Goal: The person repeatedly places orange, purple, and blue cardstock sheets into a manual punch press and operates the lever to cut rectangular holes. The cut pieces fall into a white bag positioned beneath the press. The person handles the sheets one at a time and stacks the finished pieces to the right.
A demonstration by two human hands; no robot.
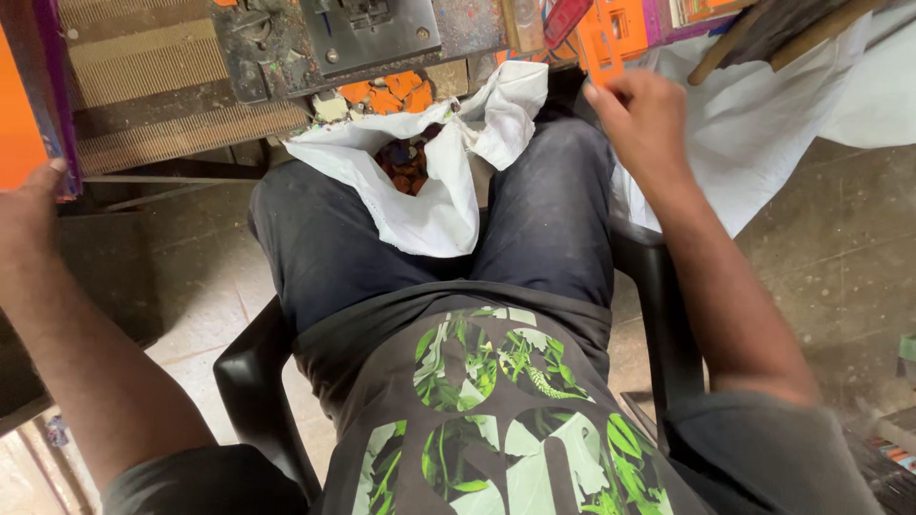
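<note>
Right hand (641, 119) pinches orange cutout (599, 43) — white bag's (429, 205) edge near.

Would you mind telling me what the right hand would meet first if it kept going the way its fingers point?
Most likely the orange cut-out sheet just beyond the right hand; its fingertips look almost on it, though depth is unclear.

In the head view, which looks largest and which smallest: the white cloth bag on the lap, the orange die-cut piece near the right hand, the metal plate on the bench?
Largest to smallest:
1. white cloth bag
2. metal plate
3. orange die-cut piece
The plate is cut off by the frame and lies farther away, so its rank is unsure.
</note>
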